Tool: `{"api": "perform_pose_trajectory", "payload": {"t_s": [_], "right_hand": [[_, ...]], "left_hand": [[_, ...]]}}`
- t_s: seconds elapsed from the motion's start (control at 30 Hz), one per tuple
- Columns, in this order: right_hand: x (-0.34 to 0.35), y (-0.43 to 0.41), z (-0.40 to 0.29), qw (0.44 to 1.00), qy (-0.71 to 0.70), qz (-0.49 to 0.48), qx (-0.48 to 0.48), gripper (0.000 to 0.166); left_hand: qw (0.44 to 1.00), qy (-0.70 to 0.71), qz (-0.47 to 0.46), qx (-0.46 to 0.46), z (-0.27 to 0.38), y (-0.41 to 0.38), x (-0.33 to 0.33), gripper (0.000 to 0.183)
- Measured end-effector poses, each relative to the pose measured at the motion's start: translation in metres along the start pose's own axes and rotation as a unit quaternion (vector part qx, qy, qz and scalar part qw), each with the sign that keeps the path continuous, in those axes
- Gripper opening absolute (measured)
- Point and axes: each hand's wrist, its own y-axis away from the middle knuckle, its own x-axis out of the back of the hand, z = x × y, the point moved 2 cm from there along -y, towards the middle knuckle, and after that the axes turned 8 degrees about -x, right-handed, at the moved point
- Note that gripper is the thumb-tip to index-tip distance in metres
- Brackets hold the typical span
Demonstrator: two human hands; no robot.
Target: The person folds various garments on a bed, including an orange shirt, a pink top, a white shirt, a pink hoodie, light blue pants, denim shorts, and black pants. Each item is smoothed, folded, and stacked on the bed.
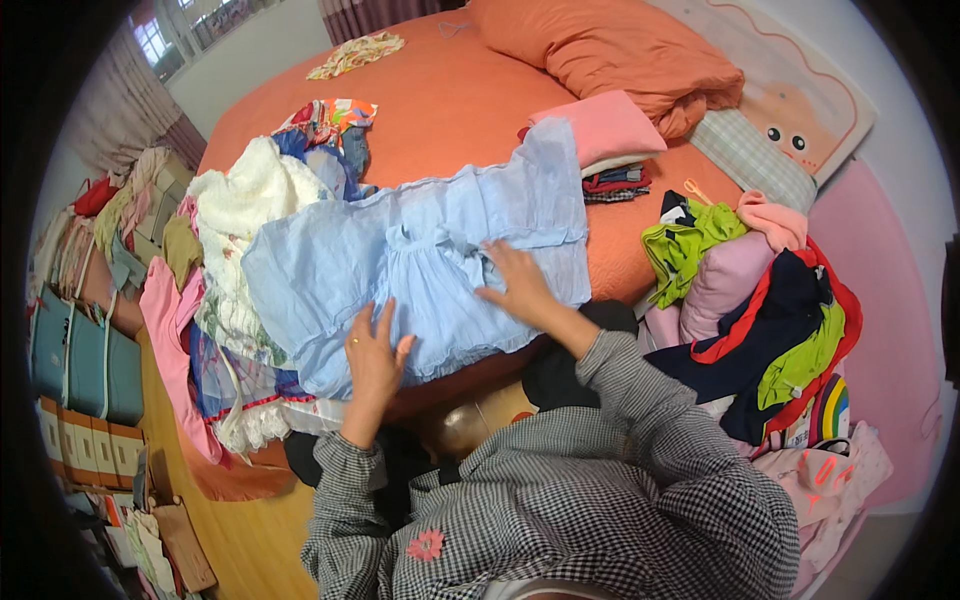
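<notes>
A small light-blue dress with a gathered skirt (431,292) lies on a larger sheer light-blue garment (322,255), spread over the near edge of the bed. My left hand (375,360) is at the lower left of the small dress, fingers apart, holding nothing. Across from it, my right hand (521,289) rests on or just over the right side of the small dress, near its sleeve, with fingers spread. A white fluffy garment (259,184) lies heaped to the left, partly under the sheer fabric.
Folded clothes topped by a pink piece (600,131) sit on the orange bedsheet (450,97). An orange quilt (607,52) lies behind. At right are piled a lime-green garment (694,240), a pink cushion (724,281) and navy-and-red clothing (780,322). Blue storage boxes (97,360) stand at left.
</notes>
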Motion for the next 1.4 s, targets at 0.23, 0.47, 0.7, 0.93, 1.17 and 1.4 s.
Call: {"api": "perform_pose_trajectory", "payload": {"t_s": [0.23, 0.47, 0.7, 0.93, 1.17, 1.4], "right_hand": [[-0.023, 0.035, 0.003, 0.992, 0.026, -0.067, 0.106, 0.055], [0.036, 0.002, 0.069, 0.972, -0.007, 0.218, -0.088, 0.061], [0.037, -0.053, 0.152, 0.957, -0.124, 0.087, -0.248, 0.061], [0.036, -0.114, 0.032, 0.98, 0.039, 0.056, -0.186, 0.039], [-0.062, -0.097, -0.018, 0.987, 0.137, -0.063, -0.064, 0.044], [0.05, 0.016, -0.02, 0.997, 0.02, 0.079, -0.019, 0.055]], "left_hand": [[0.987, -0.11, -0.118, 0.0, -0.019, 0.04, -0.02, 0.055], [0.998, -0.021, 0.048, -0.02, 0.017, 0.002, 0.016, 0.056], [0.995, -0.071, -0.017, -0.068, 0.038, -0.043, -0.066, 0.054], [0.999, 0.003, -0.035, -0.036, 0.024, -0.031, -0.073, 0.048], [0.888, 0.409, 0.078, 0.196, -0.017, -0.125, -0.063, 0.039], [0.969, 0.223, 0.081, -0.069, -0.012, -0.196, -0.093, 0.04]]}}
